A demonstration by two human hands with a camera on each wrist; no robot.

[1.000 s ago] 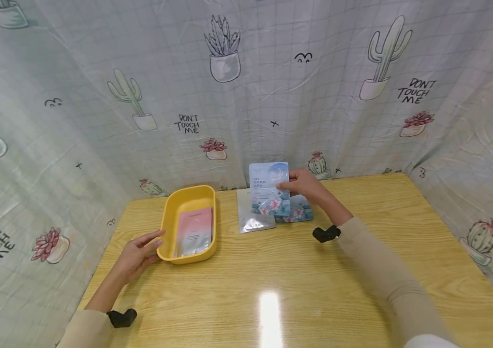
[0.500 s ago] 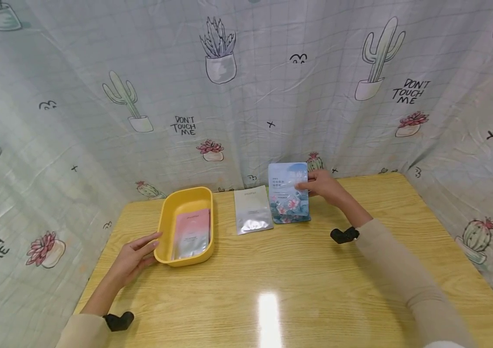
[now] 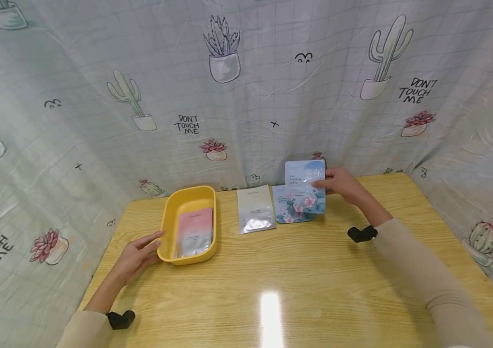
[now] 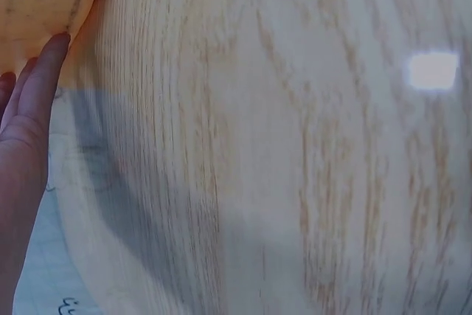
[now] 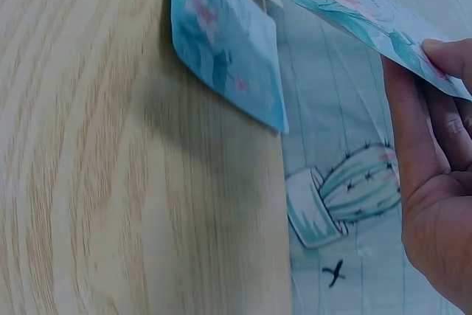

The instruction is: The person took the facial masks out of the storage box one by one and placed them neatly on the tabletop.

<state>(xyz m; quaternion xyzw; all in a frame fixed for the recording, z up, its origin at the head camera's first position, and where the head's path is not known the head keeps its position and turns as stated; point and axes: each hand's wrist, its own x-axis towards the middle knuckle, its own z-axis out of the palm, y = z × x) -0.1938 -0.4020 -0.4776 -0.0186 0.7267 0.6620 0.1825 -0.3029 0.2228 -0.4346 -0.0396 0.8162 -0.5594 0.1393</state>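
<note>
In the head view my right hand (image 3: 344, 185) pinches a blue lotus-print face mask packet (image 3: 305, 181) by its right edge, thumb on the front. It hangs above the table, partly covering a matching blue packet (image 3: 282, 203) that lies flat. In the right wrist view the held packet (image 5: 361, 12) is tilted, with fingers beneath it. My left hand (image 3: 135, 258) touches the left outer side of a yellow plastic bin (image 3: 170, 212) with fairly straight fingers. A pink-and-silver packet (image 3: 195, 232) lies in the bin, with another edge just showing beneath it.
A cream-and-silver packet (image 3: 256, 210) lies between the bin and the blue packets. The wooden table (image 3: 246, 280) reaches back to a cactus-print curtain (image 3: 272, 87), which also hangs at both sides.
My right hand has moved right with the blue packet, uncovering the cream packet and part of the other blue one. My left hand stays at the bin.
</note>
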